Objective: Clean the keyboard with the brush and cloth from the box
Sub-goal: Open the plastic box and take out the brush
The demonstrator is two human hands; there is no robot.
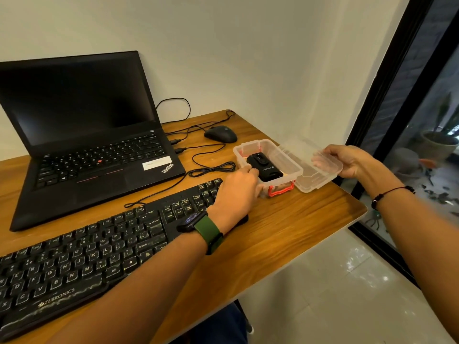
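Left hand (236, 187) steadies the clear plastic box w/ red latches (269, 161) on the wooden surface (285, 224), fingers curled at its near rim; right hand (352, 161) grips the box's clear lid (314, 167), off to the right. Black rectangular item (264, 168) lies inside the box. Black dusty keyboard (99, 247) sits left, under the left forearm.

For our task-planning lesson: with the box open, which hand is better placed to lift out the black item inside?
Left. The left hand already rests at the box rim, fingertips at the black item. The right hand is busy holding the lid.
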